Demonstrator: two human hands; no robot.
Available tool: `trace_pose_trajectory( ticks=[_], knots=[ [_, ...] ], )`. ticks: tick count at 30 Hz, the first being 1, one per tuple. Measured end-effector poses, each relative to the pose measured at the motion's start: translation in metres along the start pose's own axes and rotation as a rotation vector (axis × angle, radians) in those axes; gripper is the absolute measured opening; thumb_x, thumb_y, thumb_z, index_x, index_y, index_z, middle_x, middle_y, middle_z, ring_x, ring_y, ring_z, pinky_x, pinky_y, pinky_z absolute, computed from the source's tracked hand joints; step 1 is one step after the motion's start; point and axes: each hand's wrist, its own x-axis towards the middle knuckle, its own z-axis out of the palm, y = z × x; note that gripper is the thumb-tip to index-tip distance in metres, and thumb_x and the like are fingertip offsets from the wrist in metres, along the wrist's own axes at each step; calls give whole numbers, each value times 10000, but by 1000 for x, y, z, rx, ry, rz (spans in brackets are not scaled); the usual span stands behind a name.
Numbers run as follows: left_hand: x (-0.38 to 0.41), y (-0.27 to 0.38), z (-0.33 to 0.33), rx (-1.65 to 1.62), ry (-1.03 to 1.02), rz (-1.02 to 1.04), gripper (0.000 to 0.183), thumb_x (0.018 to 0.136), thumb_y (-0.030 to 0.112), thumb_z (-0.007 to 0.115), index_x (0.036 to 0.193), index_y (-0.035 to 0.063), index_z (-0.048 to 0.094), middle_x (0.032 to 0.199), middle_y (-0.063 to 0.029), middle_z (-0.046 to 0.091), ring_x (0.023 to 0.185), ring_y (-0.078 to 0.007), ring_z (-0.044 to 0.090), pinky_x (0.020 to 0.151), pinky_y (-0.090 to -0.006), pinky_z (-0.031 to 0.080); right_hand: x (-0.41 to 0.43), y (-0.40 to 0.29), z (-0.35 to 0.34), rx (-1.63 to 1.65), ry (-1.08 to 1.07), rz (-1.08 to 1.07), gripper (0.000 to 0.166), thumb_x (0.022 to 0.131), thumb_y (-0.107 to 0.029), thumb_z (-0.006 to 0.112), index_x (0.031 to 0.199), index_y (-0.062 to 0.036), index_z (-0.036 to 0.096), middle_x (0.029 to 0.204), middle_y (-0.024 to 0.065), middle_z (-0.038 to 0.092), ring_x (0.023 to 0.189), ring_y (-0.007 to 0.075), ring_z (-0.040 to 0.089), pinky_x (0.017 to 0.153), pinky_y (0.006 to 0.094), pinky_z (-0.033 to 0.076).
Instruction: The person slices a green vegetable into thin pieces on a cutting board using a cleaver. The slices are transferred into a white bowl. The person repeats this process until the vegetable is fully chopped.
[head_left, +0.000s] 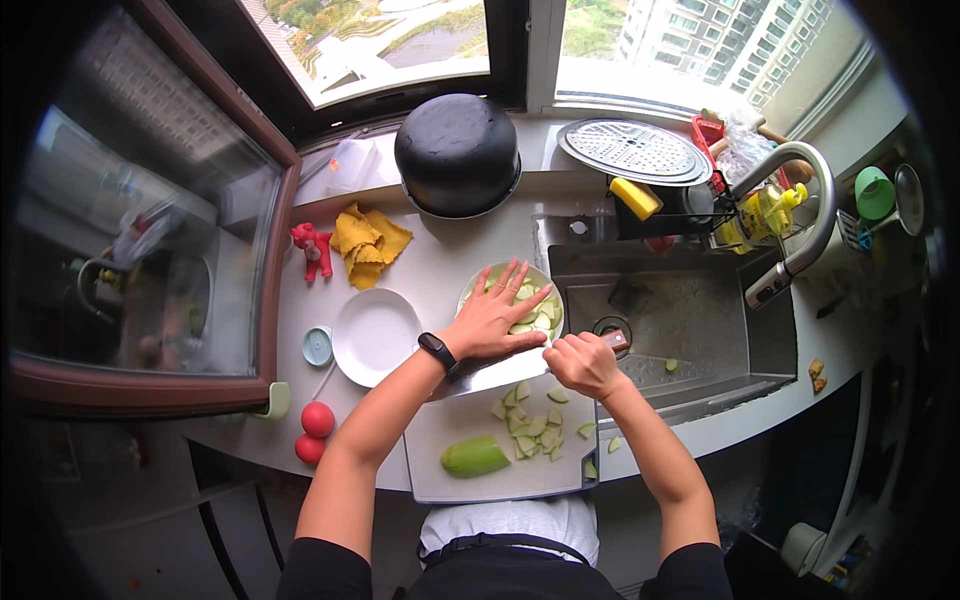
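Observation:
My left hand (496, 315) lies spread, fingers apart, over cut pale-green vegetable pieces (541, 321) in a white plate (463, 301). My right hand (586, 363) is closed on the wooden handle (617, 340) of a cleaver, just right of the plate. The broad cleaver blade (517, 369) reaches left beneath my left hand, above the cutting board (442, 491). On the white board rest a piece of green gourd or squash (475, 456) and a heap of small wedges (534, 429). Left of my left wrist stands an empty white plate (376, 336).
The steel sink (701, 307) with its faucet (817, 187) is at the right. Behind stand a black pot (457, 154) and a perforated steamer plate (636, 152). A yellow cloth (367, 244), red bear figure (313, 251) and red balls (317, 420) lie left, near the open window frame (279, 300).

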Motion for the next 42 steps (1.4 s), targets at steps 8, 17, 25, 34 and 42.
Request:
trace_pose_trajectory(
  ticks=[8, 17, 25, 34, 42],
  knots=[
    [13, -17, 28, 73, 148, -108, 738, 1025, 640, 433, 1642, 257, 299, 1681, -237, 234, 1581, -370, 174, 1245, -610, 83, -7, -9, -2, -6, -55, -5, 89, 768, -137, 637, 787, -146, 551, 635, -38, 481, 569, 137, 551, 523, 307, 397],
    [2, -18, -1, 156, 98, -81, 1059, 852, 803, 562, 1662, 210, 226, 1704, -210, 183, 1598, -320, 128, 1263, -574, 59, -35, -19, -21, -5, -59, 85, 84, 813, -139, 659, 866, -126, 595, 659, -24, 505, 596, 146, 567, 541, 312, 414],
    [-16, -8, -37, -145, 582, -84, 636, 1058, 361, 561, 1572, 37, 374, 1586, -233, 421, 1482, -377, 387, 1216, -502, 267, -94, -55, -83, 69, -71, 367, 263, 760, -60, 696, 1017, -80, 641, 668, 14, 556, 586, 186, 592, 531, 350, 438],
    [-137, 99, 35, -348, 436, -241, 286, 927, 85, 695, 1201, 9, 659, 1141, -170, 666, 1072, -355, 637, 929, -431, 512, -184, -162, -149, 1114, 261, 1687, 343, 1033, -275, 681, 795, -62, 554, 589, -29, 512, 471, 61, 512, 421, 235, 368],
    [-122, 127, 85, -211, 337, -363, 482, 918, 136, 705, 1350, -29, 571, 1266, -222, 551, 1129, -377, 550, 961, -454, 476, -247, -225, -126, 1367, 342, 2065, 441, 1037, -490, 604, 824, -132, 460, 536, -3, 470, 371, 92, 435, 349, 257, 337]
  ],
)
